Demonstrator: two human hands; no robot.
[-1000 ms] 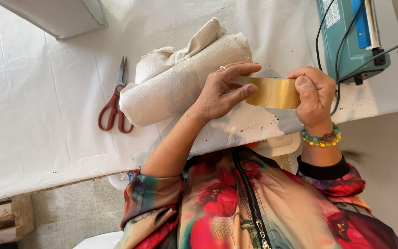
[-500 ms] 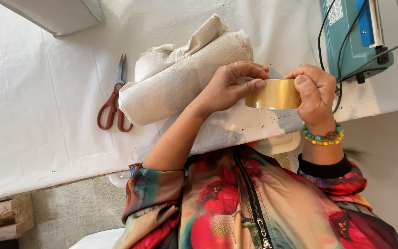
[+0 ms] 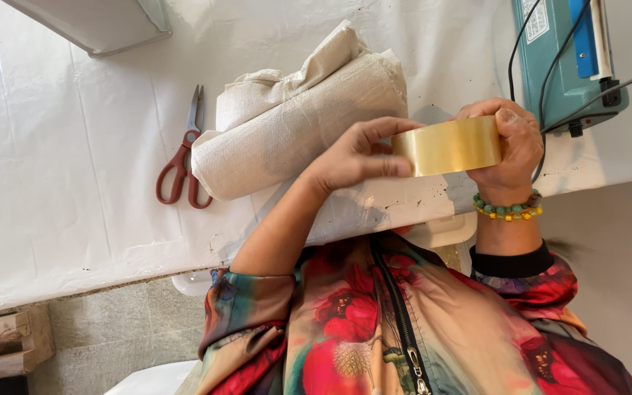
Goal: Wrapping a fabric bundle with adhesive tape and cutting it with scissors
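A roll of golden-brown packing tape (image 3: 451, 145) is held up over the table's near edge between both hands. My right hand (image 3: 517, 146), with a beaded bracelet on its wrist, grips the roll's right side. My left hand (image 3: 352, 153) pinches the roll's left edge with thumb and fingertips. Just behind the hands lies a rolled bundle of off-white woven cloth (image 3: 294, 124) on the white table (image 3: 53, 183); the left hand partly covers its near end.
Red-handled scissors (image 3: 181, 157) lie to the left of the bundle. A teal machine (image 3: 565, 58) with black cables stands at the back right, and a grey box (image 3: 104, 22) at the back left. A wooden crate (image 3: 1, 344) sits on the floor at the lower left.
My left fingers have shifted from resting over the top of the roll to pinching its left edge. The roll has barely moved, and the right hand keeps its grip.
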